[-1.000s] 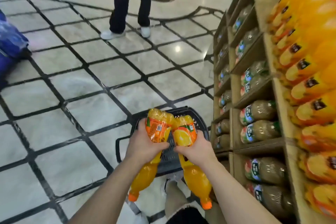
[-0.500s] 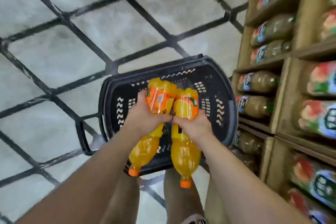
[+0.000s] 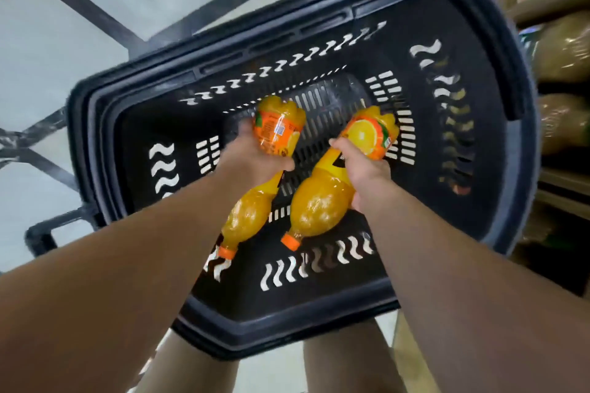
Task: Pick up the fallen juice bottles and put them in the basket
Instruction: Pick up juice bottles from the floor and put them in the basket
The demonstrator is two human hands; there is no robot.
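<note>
Two orange juice bottles hang inside the black basket (image 3: 498,124), caps toward the person. The left bottle (image 3: 255,201) is gripped around its labelled middle by the left hand (image 3: 252,156); the right bottle (image 3: 322,204), just beside it and angled away, is clasped by the right hand (image 3: 367,175). The basket sits on the tiled floor (image 3: 64,51), with the stocked shelves (image 3: 562,51) just beside its right rim.

Orange bottles (image 3: 314,204), black basket (image 3: 447,25).
</note>
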